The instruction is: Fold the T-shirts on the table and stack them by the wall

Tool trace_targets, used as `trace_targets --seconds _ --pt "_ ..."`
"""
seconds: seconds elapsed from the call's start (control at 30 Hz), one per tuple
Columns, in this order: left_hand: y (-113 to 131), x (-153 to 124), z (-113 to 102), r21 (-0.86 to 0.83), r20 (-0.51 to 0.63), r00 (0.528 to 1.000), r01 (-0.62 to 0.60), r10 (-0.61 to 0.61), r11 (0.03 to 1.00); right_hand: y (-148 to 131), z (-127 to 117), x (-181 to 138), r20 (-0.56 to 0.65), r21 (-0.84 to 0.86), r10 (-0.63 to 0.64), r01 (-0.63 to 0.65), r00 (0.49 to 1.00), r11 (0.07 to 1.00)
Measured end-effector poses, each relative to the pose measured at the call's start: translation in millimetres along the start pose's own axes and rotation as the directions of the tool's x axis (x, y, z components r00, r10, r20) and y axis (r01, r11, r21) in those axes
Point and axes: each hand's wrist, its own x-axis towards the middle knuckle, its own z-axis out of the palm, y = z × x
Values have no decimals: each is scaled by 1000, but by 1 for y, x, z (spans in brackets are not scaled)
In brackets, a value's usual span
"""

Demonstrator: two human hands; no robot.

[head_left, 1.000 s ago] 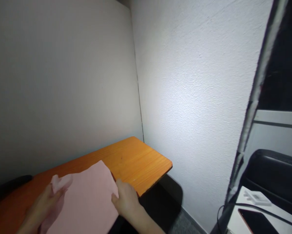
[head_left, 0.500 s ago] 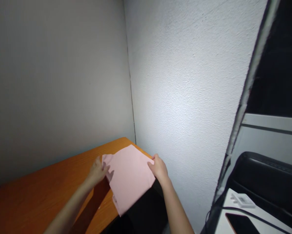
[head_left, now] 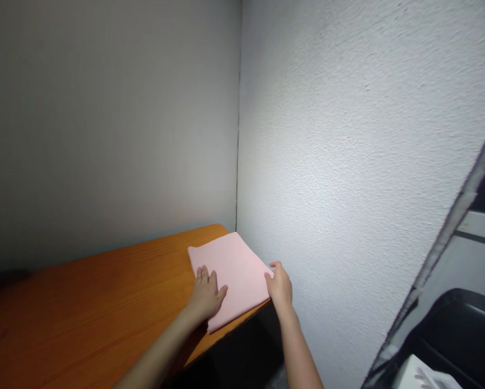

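Note:
A folded pink cloth (head_left: 234, 270) lies flat on the far right corner of an orange wooden table (head_left: 104, 302), close to where the two walls meet. My left hand (head_left: 205, 294) rests on the cloth's near left part, palm down with the fingers stretched out. My right hand (head_left: 280, 286) is at the cloth's right edge, by the table's side; its fingers curl against that edge, and I cannot make out whether they pinch it.
A grey wall rises behind the table and a white textured wall (head_left: 347, 162) runs along its right. At the lower right stand a black chair back (head_left: 461, 324) and a white object (head_left: 424, 375). Below the table's edge it is dark.
The cloth has gone from held up over the table's corner to lying flat in the corner. My left hand now presses on top of it; the view has swung left.

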Motion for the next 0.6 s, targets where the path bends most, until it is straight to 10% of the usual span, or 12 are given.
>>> trace_targets --seconds 0.4,0.6 --pt "22 -22 7 -175 -21 998 47 -51 983 -2 0 -7 -114 -340 -143 96 983 936" --pt "-13 -28 1 -437 20 998 -50 65 898 -30 49 -8 45 -275 -445 439 894 855"
